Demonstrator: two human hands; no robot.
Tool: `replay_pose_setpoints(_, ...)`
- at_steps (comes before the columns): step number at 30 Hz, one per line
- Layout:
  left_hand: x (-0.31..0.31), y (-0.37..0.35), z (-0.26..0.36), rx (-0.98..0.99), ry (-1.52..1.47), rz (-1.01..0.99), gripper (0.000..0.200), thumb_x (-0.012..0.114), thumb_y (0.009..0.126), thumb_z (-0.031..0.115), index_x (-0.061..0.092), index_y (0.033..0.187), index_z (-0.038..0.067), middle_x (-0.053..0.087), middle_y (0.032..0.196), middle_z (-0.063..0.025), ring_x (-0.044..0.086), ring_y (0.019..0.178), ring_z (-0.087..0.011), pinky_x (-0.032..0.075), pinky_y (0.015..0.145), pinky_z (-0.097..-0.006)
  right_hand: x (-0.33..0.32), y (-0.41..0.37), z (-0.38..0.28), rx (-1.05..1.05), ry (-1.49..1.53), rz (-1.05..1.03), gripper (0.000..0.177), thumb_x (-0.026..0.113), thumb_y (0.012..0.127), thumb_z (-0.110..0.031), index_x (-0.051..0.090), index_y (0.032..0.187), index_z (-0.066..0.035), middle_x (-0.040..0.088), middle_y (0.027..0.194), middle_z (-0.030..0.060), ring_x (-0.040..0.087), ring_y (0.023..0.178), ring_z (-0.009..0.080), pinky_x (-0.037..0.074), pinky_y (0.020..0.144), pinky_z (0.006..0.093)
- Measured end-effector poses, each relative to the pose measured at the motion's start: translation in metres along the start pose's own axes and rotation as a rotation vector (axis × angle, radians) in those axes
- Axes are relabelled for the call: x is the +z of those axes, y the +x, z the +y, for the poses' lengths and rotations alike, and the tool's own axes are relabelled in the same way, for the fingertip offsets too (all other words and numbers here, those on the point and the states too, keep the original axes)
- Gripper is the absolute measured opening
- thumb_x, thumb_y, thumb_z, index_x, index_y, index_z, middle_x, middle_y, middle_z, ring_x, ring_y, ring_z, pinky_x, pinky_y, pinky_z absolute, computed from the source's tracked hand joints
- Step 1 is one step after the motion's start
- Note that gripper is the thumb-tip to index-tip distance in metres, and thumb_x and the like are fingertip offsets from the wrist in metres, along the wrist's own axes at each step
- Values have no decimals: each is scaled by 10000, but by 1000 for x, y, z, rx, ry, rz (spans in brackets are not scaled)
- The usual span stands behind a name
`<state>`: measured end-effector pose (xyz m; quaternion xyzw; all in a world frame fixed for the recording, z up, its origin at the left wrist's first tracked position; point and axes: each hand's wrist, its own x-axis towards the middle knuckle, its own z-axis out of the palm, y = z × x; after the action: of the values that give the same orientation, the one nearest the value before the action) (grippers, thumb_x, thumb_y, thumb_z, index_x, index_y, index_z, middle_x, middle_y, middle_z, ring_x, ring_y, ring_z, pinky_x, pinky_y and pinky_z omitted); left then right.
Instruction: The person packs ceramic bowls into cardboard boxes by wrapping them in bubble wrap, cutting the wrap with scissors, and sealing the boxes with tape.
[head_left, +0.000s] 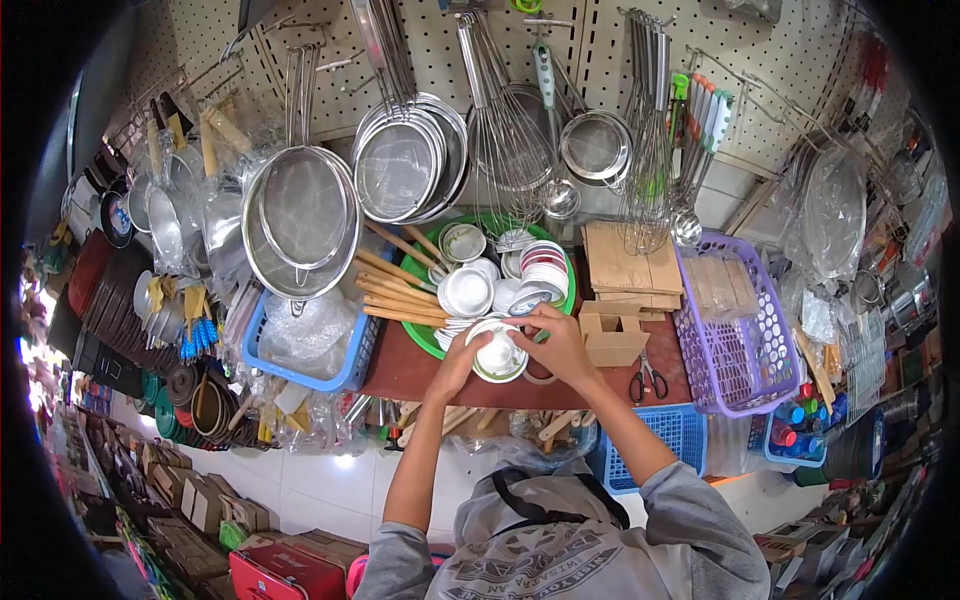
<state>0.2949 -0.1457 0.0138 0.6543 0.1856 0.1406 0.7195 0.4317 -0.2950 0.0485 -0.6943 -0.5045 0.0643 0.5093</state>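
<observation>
A small white bowl with a green-lined rim is between my hands at the front of a green basin. My left hand grips its left side, fingers curled at the rim. On the other side, my right hand has thumb and fingers closed at the rim's upper right. More white bowls are piled in the basin behind my hands, along with a stack of red-rimmed bowls. Wooden handles stick out over the basin's left edge.
Strainers and whisks hang from a pegboard close above the basin. To the right are cardboard pieces, an open carton, scissors and a purple basket. A blue basket with plastic wrap stands left.
</observation>
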Motion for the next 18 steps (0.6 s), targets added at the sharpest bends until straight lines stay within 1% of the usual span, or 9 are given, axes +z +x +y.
replay_pose_setpoints(1,-2,-1,-1,-18,-12,13,473,494,993,313,570,1256,-73,632,1164,-97,575,1068,-158,424,962,-296,2,-1,-1,-3,-17,-10,251,736,841,-87,752,1091,-95,597,783,39,555,675,121,474,618,260)
replay_pose_setpoints(3,-8,0,-8,-55,-37,37,448,521,976,283,578,1243,-73,635,1154,-99,574,1064,-158,425,956,-293,3,1,-2,17,61,24,244,717,852,-100,743,1095,-94,594,775,48,576,682,132,474,625,279)
replay_pose_setpoints(6,-19,5,-27,-54,-142,113,439,527,974,291,579,1237,-56,647,1161,-84,613,1045,-154,466,933,-299,6,5,12,41,179,99,232,687,868,-99,723,1097,-86,604,781,60,605,704,147,479,640,288)
replay_pose_setpoints(7,-22,8,-33,-63,-229,177,430,538,973,290,577,1225,-56,654,1142,-93,630,1032,-160,490,907,-300,7,6,18,46,221,128,228,677,874,-95,715,1098,-82,610,785,64,614,713,152,482,646,288)
replay_pose_setpoints(8,-27,7,-38,-84,-253,193,437,535,974,294,578,1222,-62,650,1137,-93,619,1031,-156,476,911,-292,5,6,24,38,187,109,217,677,872,-97,710,1086,-79,621,794,69,627,720,160,489,655,292)
replay_pose_setpoints(10,-30,2,-28,-127,-302,222,452,528,978,303,582,1217,-75,641,1127,-93,596,1030,-147,448,918,-276,-1,7,26,24,118,75,197,676,869,-100,700,1063,-75,643,811,78,653,733,177,504,673,300)
replay_pose_setpoints(13,-34,-6,-16,-119,-324,234,446,532,977,309,586,1205,-70,637,1127,-91,600,1034,-146,455,912,-278,7,6,43,-59,-109,61,160,690,854,-138,694,1009,-96,673,830,74,677,729,212,526,672,332)
replay_pose_setpoints(15,-40,-7,-22,-140,-360,264,456,529,979,318,582,1213,-70,635,1144,-99,600,1038,-157,447,924,-280,11,7,44,19,-199,13,149,703,838,-163,683,978,-114,681,832,62,684,730,231,533,662,354)
replay_pose_setpoints(18,-44,-2,-40,-113,-263,265,471,528,977,323,584,1205,-86,633,1149,-117,599,1022,-177,436,934,-286,17,14,40,119,-319,-62,152,725,811,-186,671,944,-135,686,828,47,683,711,251,531,639,380)
